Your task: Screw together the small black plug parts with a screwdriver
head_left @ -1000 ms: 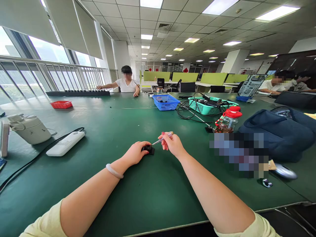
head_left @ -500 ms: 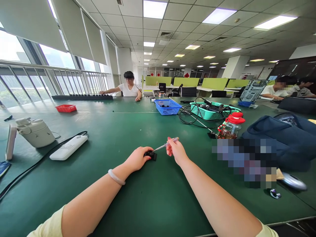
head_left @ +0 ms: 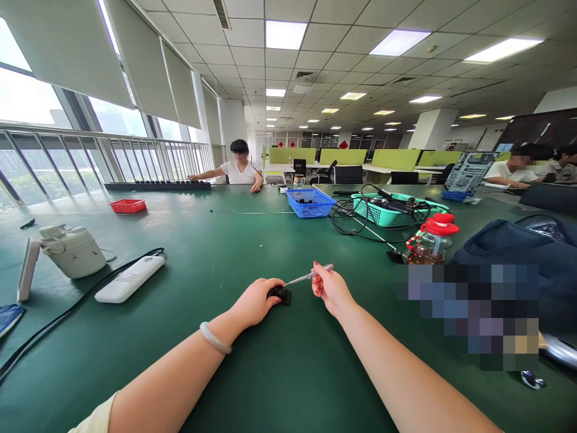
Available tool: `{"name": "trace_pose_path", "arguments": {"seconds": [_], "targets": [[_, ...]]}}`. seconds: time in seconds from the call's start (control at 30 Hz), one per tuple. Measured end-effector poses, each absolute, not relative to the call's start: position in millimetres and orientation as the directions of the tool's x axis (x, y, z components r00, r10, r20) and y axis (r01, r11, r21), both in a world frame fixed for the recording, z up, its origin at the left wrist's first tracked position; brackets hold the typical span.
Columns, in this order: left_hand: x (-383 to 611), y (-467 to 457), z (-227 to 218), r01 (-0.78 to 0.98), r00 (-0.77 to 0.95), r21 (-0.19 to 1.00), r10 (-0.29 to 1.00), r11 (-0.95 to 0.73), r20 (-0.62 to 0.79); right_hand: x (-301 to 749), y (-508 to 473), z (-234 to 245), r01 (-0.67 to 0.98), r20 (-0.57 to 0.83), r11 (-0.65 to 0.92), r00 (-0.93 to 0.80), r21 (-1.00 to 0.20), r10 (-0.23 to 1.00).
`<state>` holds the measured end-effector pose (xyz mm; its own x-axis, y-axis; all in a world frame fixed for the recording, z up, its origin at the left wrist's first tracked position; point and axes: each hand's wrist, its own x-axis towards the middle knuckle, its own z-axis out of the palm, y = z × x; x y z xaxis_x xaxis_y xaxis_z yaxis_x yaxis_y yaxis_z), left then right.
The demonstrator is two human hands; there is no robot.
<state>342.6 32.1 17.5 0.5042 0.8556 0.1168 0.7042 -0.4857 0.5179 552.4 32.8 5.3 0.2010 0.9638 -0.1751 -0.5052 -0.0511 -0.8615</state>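
Observation:
My left hand [head_left: 258, 302] grips a small black part [head_left: 283, 294] on the green table, thumb and fingers closed around its left side. The part has a flat base at its right, and its exact kind is too small to make out. In my right hand [head_left: 332, 290] is a slim screwdriver [head_left: 305, 277] with a clear handle, held between thumb and fingers. Its metal shaft slants down to the left, and the tip meets or nearly meets the top of the black part. My left fingers hide some of the part.
A white power bank [head_left: 130, 279] and a pale bottle [head_left: 74, 252] lie to the left. Farther off are a red tray [head_left: 128, 206], a blue basket [head_left: 310, 204] and a green basket [head_left: 383, 213] with cables. A red-lidded jar [head_left: 430, 243] stands right; a person [head_left: 241, 168] sits opposite.
The whole view has shifted slightly, so everything sits a little lower and to the right. Both hands keep nearly the same pose, with the screwdriver still at the black part.

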Motion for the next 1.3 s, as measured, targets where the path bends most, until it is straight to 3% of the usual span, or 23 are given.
{"name": "trace_pose_path", "arguments": {"seconds": [0.13, 0.23, 0.43, 0.6, 0.73, 1.3], "targets": [[343.0, 32.4, 16.7, 0.716, 0.495, 0.509, 0.861, -0.478, 0.113, 557.9, 35.3, 8.8, -0.738, -0.274, -0.012, 0.235, -0.674, 0.933], [342.6, 31.9, 16.3, 0.715, 0.497, 0.511, 0.861, -0.478, 0.109, 563.5, 36.5, 10.8, -0.798, -0.264, 0.079, 0.288, -0.597, 0.921], [342.8, 32.4, 15.7, 0.696, 0.507, 0.525, 0.853, -0.490, 0.124, 562.5, 35.4, 9.7, -0.670, -0.069, 0.158, 0.299, -0.725, 0.952], [343.0, 32.9, 15.3, 0.685, 0.512, 0.530, 0.848, -0.500, 0.138, 553.7, 33.5, 6.2, -0.397, 0.080, 0.189, 0.275, -0.898, 0.958], [342.2, 33.1, 15.3, 0.687, 0.508, 0.530, 0.850, -0.497, 0.138, 549.2, 31.1, 4.2, -0.240, 0.166, 0.237, 0.283, -0.941, 0.945], [341.5, 33.9, 14.4, 0.698, 0.499, 0.529, 0.858, -0.483, 0.124, 547.2, 28.5, 4.2, -0.210, 0.175, 0.231, 0.255, -0.950, 0.951]]}}
